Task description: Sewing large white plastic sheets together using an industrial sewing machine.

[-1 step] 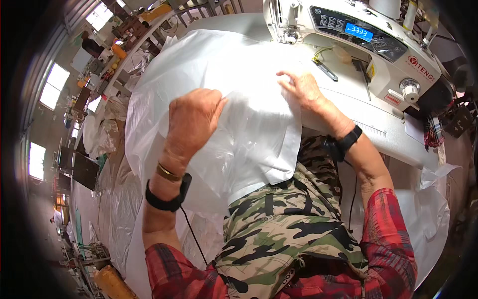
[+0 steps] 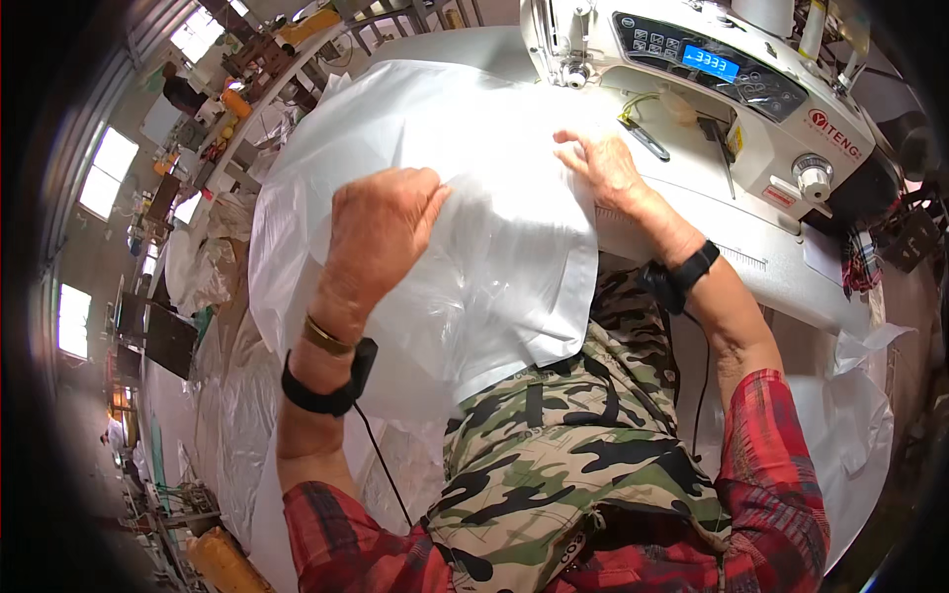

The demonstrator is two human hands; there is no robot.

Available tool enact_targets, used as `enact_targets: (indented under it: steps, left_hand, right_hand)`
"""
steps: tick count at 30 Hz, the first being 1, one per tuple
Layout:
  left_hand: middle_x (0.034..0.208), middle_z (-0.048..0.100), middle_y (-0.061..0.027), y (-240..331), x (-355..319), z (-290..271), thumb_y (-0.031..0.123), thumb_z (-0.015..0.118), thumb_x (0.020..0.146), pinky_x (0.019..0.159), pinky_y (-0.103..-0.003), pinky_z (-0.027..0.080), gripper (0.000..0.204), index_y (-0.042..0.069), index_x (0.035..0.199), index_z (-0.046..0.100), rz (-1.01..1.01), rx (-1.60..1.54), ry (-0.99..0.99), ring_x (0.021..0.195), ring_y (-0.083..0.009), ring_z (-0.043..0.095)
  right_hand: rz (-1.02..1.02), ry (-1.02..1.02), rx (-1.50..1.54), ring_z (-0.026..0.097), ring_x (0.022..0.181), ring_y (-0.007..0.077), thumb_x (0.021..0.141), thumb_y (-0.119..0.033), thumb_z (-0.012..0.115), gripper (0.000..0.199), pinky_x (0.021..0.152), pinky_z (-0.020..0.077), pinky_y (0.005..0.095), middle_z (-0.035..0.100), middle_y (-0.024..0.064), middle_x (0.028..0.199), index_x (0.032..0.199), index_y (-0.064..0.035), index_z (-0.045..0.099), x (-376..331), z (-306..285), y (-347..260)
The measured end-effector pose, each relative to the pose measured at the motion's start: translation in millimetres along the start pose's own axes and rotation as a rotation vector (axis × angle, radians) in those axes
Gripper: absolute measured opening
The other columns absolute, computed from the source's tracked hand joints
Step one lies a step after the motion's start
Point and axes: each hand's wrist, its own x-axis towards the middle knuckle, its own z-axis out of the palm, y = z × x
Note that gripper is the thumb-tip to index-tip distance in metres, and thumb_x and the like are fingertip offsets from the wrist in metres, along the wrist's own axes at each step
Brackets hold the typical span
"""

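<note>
A large, thin white plastic sheet spreads over the sewing table and hangs down onto my lap. My left hand is closed above the middle of it, thumb pressed to the bent fingers, gripping the sheet; the exact pinch point is hidden. At the sheet's right side is my right hand, its fingers curled and the thumb and forefinger tips apart. Glare on the sheet blurs what lies beneath those fingertips. Beyond my right hand stands a white sewing machine, its needle end just past the sheet's far edge.
Small thread snips and a dark, slim tool lie beside the machine. A ruler scale marks the table's near edge. Crumpled clear plastic covers the left side. More white sheeting hangs at right. Behind, a person is present.
My left hand and forearm have shifted slightly left and toward me. The right hand has moved a little to the right. The sheet lies almost the same.
</note>
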Motion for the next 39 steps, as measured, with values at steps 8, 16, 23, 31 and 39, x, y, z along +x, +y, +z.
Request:
enact_targets:
  steps: [8,16,23,31,39]
  left_hand:
    - [0.058,0.038,-0.0066,13.1,54.7,-8.9,0.015,0.062,0.095,0.054,-0.032,0.038,0.030,-0.003,0.073,0.052,-0.131,-0.605,-0.224,0.056,-0.0101,0.040]
    - [0.064,0.042,0.0013,56.0,-14.9,52.5,0.013,0.060,0.096,0.055,-0.028,0.037,0.024,-0.002,0.079,0.052,-0.381,-0.995,-0.289,0.062,-0.0063,0.038]
    - [0.070,0.044,0.0043,56.5,-80.8,112.9,0.011,0.062,0.096,0.058,-0.025,0.037,0.017,0.001,0.085,0.055,-0.480,-0.952,-0.248,0.066,-0.0056,0.039]
    - [0.063,0.049,-0.0013,50.5,-82.0,121.8,0.017,0.061,0.098,0.049,-0.027,0.035,0.018,0.001,0.092,0.056,-0.517,-0.968,-0.219,0.055,-0.0061,0.040]
    - [0.063,0.048,0.0024,48.8,-68.9,103.8,0.014,0.059,0.099,0.050,-0.024,0.035,0.018,0.002,0.087,0.058,-0.452,-1.037,-0.205,0.058,-0.0032,0.042]
  right_hand:
    - [0.034,0.046,-0.152,0.068,0.088,0.0322,0.087,-0.021,0.068,0.030,0.078,0.0531,0.0435,0.071,0.0125,0.087,0.114,-0.0082,0.064,33.6,2.7,32.0]
    - [0.148,0.231,0.022,0.069,0.073,0.0333,0.092,-0.026,0.065,0.027,0.068,0.0545,0.0417,0.071,0.0163,0.082,0.102,-0.0015,0.069,-42.0,-12.8,-22.7]
    - [0.472,-0.153,0.370,0.073,0.077,0.0296,0.088,-0.036,0.071,0.039,0.071,0.0568,0.0376,0.072,0.0220,0.086,0.101,0.0008,0.075,-151.9,12.4,-95.4]
    - [0.622,-0.258,0.345,0.072,0.068,0.0276,0.089,-0.030,0.062,0.035,0.065,0.0549,0.0409,0.069,0.0198,0.073,0.083,0.0046,0.069,-135.1,55.4,-105.1]
    - [0.583,-0.065,0.847,0.061,0.061,0.0086,0.099,-0.016,0.057,0.021,0.057,0.0516,0.0239,0.070,0.0056,0.077,0.094,0.0030,0.064,-143.8,2.9,-144.1]
